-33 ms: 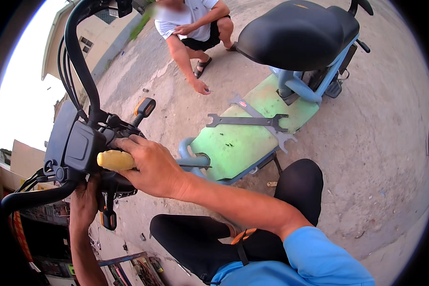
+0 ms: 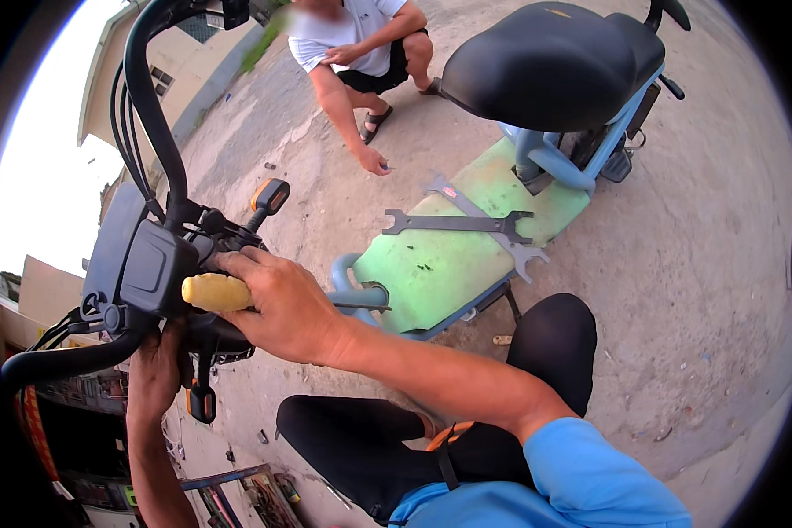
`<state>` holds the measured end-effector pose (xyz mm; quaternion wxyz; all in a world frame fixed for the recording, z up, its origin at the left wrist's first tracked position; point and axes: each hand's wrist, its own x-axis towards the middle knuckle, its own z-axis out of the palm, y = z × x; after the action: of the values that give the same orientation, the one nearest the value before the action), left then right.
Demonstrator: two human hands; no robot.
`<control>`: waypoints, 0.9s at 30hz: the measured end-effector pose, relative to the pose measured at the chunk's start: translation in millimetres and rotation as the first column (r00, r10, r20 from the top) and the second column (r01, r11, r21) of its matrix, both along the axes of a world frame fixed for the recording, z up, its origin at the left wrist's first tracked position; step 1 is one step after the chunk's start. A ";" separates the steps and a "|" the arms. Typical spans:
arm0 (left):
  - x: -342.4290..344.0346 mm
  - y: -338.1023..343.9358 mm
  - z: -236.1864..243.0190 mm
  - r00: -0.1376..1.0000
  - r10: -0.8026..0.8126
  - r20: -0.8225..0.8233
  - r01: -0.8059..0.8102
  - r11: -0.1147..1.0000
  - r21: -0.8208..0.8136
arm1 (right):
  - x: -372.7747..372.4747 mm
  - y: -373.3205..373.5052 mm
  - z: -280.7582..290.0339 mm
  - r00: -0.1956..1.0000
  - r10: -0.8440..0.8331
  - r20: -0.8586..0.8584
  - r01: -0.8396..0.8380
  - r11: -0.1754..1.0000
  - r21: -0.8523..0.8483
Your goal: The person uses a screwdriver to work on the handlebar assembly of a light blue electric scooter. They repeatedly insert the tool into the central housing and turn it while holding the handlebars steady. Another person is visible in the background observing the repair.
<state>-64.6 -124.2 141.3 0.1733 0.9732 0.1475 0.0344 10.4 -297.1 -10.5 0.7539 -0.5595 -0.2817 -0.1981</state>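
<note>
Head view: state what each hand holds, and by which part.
The right hand holds a yellow-handled tool by its handle. The left hand has its fingers hidden at the black handlebar housing, so whether it holds anything cannot be told.

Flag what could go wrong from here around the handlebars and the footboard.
The left hand reaches up under the dark front housing with its fingers mostly hidden, so they might get pinched. The right hand holds a yellow-handled tool; what looks like its shaft sticks out past the hand and could scrape the blue tube. The grey wrench overhangs the edge of the green footboard, so a bump might knock it off.
</note>
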 end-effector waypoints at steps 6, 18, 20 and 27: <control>2.6 -6.0 -2.4 0.999 0.023 -0.033 -0.015 0.975 0.221 | 2.7 4.7 -1.7 1.000 -0.007 0.010 0.006 0.997 0.071; 2.0 2.6 6.7 0.979 -0.191 -0.074 0.201 0.834 0.514 | -2.5 -1.1 5.2 0.997 -0.080 0.020 0.082 0.993 -0.081; 3.5 1.7 8.0 0.976 -0.192 -0.105 0.219 0.823 0.524 | -3.7 -3.0 6.7 0.998 -0.067 0.003 0.067 0.992 -0.105; 9.0 25.6 -1.2 0.989 -0.149 -0.017 0.150 0.984 0.095 | 4.8 0.9 -0.2 1.000 -0.029 0.004 0.029 0.999 0.021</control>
<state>-55.6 -98.6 140.1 0.1278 0.9888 0.0733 0.0234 15.2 -296.1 -10.7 0.7563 -0.5550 -0.2729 -0.2133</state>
